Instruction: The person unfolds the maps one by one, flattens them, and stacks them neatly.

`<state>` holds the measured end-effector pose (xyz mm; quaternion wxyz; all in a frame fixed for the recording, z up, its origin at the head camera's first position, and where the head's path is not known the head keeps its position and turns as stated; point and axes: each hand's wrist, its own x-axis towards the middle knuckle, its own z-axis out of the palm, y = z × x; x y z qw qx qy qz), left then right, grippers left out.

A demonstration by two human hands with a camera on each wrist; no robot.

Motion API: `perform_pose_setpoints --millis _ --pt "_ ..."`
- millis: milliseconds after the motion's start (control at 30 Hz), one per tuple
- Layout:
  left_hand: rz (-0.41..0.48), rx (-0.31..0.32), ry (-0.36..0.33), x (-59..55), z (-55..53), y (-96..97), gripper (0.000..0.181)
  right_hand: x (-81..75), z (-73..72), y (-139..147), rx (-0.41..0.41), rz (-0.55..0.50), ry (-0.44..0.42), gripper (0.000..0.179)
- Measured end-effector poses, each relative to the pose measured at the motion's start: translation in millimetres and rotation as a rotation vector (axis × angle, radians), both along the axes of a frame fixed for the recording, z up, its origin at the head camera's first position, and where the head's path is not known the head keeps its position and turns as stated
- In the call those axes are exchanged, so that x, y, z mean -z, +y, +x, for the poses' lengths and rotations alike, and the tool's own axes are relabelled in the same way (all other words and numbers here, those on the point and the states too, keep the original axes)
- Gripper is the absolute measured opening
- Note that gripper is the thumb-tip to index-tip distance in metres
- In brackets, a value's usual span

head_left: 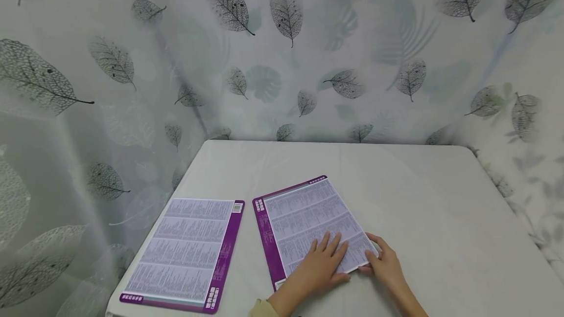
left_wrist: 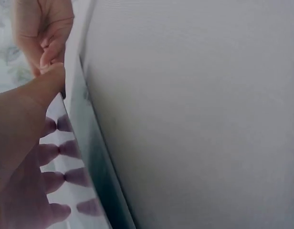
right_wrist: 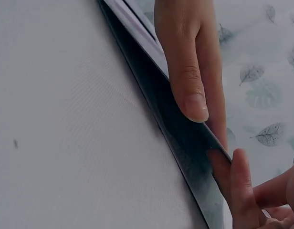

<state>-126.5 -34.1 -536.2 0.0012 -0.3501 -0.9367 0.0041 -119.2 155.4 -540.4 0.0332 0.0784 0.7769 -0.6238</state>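
Note:
A printed, glossy chart (head_left: 304, 214) with a purple border lies tilted on the white table. My left hand (head_left: 318, 267) rests on its lower part with fingers spread, their reflections showing in the shiny surface in the left wrist view. At the chart's right corner, my right hand (head_left: 386, 262) pinches the edge, thumb on top and fingers beneath. In the right wrist view a dark teal layer (right_wrist: 171, 129) shows under the chart's slightly raised edge; whether it is a second sheet or the chart's underside I cannot tell.
A second purple-bordered chart (head_left: 180, 246) lies flat at the left of the table. The white tabletop (head_left: 410, 194) extends behind and to the right. Leaf-patterned curtains (head_left: 282, 62) hang around the table's back and sides.

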Motion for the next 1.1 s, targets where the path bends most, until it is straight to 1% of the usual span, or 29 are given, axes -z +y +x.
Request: perform_pose_setpoints --millis 100,167,233,333,433,533,667,767,833,900,1000,1067,1100 --pt "0.033 -0.039 -0.005 -5.5 1.7 -3.4 0.084 -3.8 0.7 0.3 0.020 -0.042 0.028 0.045" --pt "0.036 -0.071 0.002 -9.5 4.4 -7.0 0.090 -9.7 2.2 1.3 0.033 -0.081 0.039 0.045" --pt "0.045 -0.107 0.001 -12.0 8.1 -11.6 0.091 -17.8 4.5 2.5 0.050 -0.106 0.051 0.045" --pt "0.086 -0.171 -0.008 -14.7 13.4 -19.3 0.088 -31.7 7.9 3.5 0.066 -0.099 0.098 0.045" --pt "0.153 -0.237 -0.010 -17.9 15.7 -26.0 0.082 -43.6 8.8 2.0 0.086 -0.080 0.191 0.044" --pt "0.201 -0.283 -0.009 -20.5 14.1 -30.2 0.073 -51.8 7.2 -1.3 0.096 -0.061 0.277 0.044" --pt "0.273 -0.322 -0.056 -20.7 7.9 -31.0 0.067 -63.3 3.6 -6.4 0.063 -0.022 0.350 0.049" --pt "0.376 -0.339 -0.094 -20.6 3.5 -32.7 0.069 -74.6 1.5 -11.0 0.005 0.001 0.397 0.058" --pt "0.483 -0.338 -0.101 -21.8 1.9 -35.3 0.070 -81.5 1.3 -14.1 -0.038 0.024 0.428 0.064" --pt "0.602 -0.320 -0.082 -23.6 0.9 -38.5 0.069 -86.4 2.2 -17.2 -0.058 0.081 0.469 0.066" --pt "0.796 -0.285 -0.056 -27.5 0.0 -44.2 0.061 -86.6 4.5 -20.4 -0.078 0.212 0.521 0.065" --pt "0.917 -0.260 -0.063 -30.0 -1.0 -47.7 0.056 -81.9 5.8 -21.7 -0.101 0.311 0.532 0.064" --pt "0.971 -0.256 -0.077 -30.8 -1.8 -49.4 0.054 -78.4 5.5 -22.3 -0.128 0.345 0.532 0.065"
